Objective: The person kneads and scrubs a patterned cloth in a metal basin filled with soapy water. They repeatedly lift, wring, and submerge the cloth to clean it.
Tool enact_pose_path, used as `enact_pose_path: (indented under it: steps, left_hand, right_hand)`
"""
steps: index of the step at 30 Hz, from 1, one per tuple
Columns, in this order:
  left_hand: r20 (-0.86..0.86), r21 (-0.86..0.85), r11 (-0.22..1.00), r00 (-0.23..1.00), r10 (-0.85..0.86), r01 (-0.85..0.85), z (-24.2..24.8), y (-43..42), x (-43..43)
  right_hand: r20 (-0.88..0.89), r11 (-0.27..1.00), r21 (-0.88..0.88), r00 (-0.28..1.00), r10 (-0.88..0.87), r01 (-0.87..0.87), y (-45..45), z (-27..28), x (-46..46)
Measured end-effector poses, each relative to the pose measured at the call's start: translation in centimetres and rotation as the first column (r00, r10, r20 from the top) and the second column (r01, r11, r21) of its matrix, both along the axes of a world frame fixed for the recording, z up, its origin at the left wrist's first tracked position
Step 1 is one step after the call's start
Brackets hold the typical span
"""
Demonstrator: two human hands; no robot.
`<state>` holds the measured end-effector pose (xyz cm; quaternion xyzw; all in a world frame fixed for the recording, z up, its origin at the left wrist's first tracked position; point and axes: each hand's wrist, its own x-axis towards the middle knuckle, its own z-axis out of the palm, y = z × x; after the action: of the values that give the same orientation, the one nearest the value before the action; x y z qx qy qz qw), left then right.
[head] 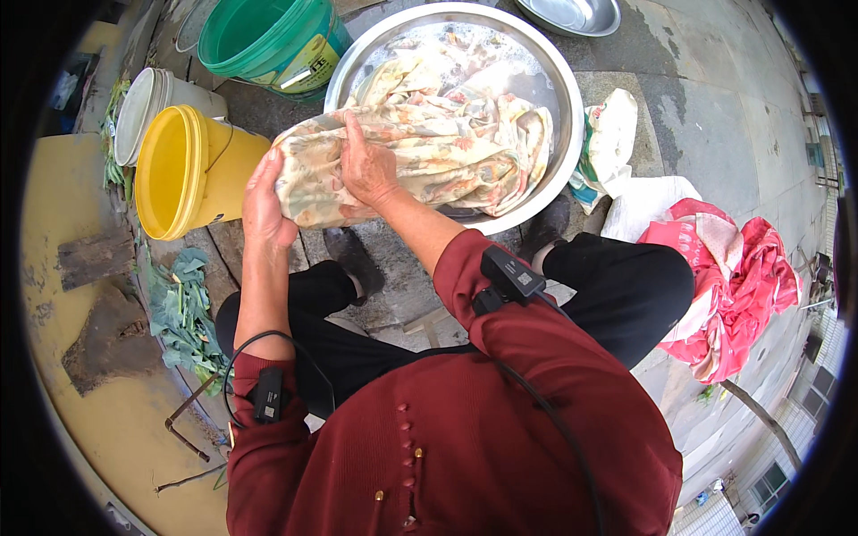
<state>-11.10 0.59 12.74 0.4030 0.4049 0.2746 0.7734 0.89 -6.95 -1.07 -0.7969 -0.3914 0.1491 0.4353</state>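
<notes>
A wide metal basin (572, 127) with sudsy water stands on the ground before me. Wet floral cloth (462, 147) lies bunched in it, and one end is drawn out over the basin's left rim. At that end my left hand (266, 201) is against the cloth's edge, thumb up; part of its fingers is hidden behind the fabric, so its grip cannot be told. My right hand (367, 164) holds the cloth from above a little further right, its thumb and fingers pressed on the folds.
Left of the basin stand a green bucket (268, 40), a yellow bucket (171, 174) and a whitish bucket (144, 114). Leafy greens (184, 308) lie lower left. A plastic bag (610, 134), red-and-white cloth (730, 288) and a smaller metal bowl (576, 13) are to the right.
</notes>
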Motion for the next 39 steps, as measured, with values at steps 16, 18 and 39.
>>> enact_pose_path:
  steps: [16,18,39]
  left_hand:
    - [0.129,-0.155,0.988,0.991,0.02,0.0,-1.2,1.8,0.8]
    - [0.131,-0.162,0.987,0.991,0.041,-0.02,-0.9,1.4,0.9]
    - [0.092,-0.147,0.989,0.996,0.006,0.007,-0.6,0.8,1.2]
  right_hand:
    - [0.115,0.987,-0.018,0.981,-0.154,0.157,-6.6,-4.5,3.0]
    - [0.062,0.908,0.401,0.985,-0.159,0.121,-2.1,-1.8,0.1]
    - [-0.019,0.599,-0.56,0.732,0.681,-0.572,-16.3,-4.0,10.4]
